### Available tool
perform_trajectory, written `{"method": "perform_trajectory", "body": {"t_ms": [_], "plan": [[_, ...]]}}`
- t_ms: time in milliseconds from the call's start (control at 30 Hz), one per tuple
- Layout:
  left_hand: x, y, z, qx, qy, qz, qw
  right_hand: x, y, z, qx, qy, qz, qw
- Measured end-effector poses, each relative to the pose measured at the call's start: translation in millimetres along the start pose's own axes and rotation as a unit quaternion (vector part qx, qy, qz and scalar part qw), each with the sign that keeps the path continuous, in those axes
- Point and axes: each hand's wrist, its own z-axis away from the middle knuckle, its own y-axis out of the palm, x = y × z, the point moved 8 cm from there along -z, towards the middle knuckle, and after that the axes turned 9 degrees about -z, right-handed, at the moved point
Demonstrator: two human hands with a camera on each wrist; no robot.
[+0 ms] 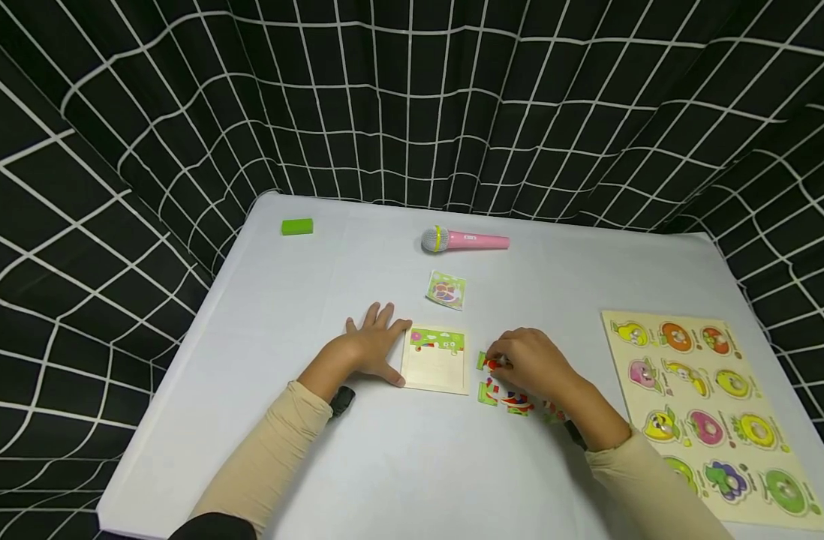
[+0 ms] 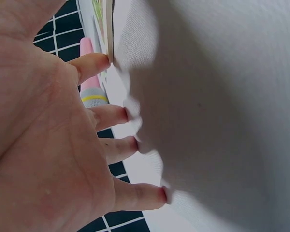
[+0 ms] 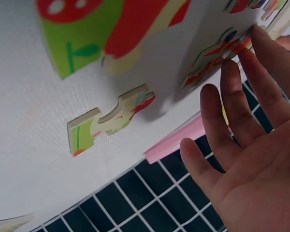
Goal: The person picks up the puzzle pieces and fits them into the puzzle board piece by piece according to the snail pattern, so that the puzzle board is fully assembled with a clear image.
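A small wooden puzzle board (image 1: 435,373) lies mid-table in the head view, with fitted green pieces along its top. At its left edge, my left hand (image 1: 367,349) rests with fingers spread; the thumb and index finger touch the frame. Right of the board, my right hand (image 1: 530,364) pinches a red and green puzzle piece (image 3: 215,60) at the table surface; the fingers partly cover it. Nearer me lie loose pieces: a green and red one (image 1: 488,392), a red and blue one (image 1: 518,403), and others partly hidden under the right wrist.
Beyond the board lies a small picture card (image 1: 446,290), then a pink toy microphone (image 1: 476,241). A green block (image 1: 297,226) sits at the far left. A large fruit puzzle board (image 1: 685,397) covers the right side. Black grid-patterned cloth (image 1: 412,112) hangs behind the table.
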Motion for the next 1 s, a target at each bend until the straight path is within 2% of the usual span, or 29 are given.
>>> {"method": "perform_trajectory", "body": {"t_ms": [200,300,433,567,767,1000], "plan": [[0.9,1.7,-0.4,0.007,-0.002,0.003,1.0000,4.5,-2.2,-1.7,0.005,-0.009,0.006,0.9999],[1.2,2.0,-0.1,0.008,-0.003,0.008,0.9999,10.0,-6.7,-6.1,-0.006,-0.023,0.001,0.9997],[1.6,1.7,-0.2,0.005,-0.006,0.009,0.9999,27.6,-7.8,-19.2,-0.023,-0.064,0.000,0.9977],[1.3,3.2,-2.2,0.002,-0.004,0.001,1.0000,51.0,3.4,-33.6,-0.019,-0.098,0.012,0.9949],[0.8,4.5,-4.3,0.011,-0.004,-0.007,0.9999,73.3,19.7,-50.9,-0.006,-0.099,0.025,0.9947],[2.4,2.8,-2.6,0.011,-0.005,-0.006,0.9999,81.5,25.7,-60.1,-0.001,-0.105,0.034,0.9939]]}}
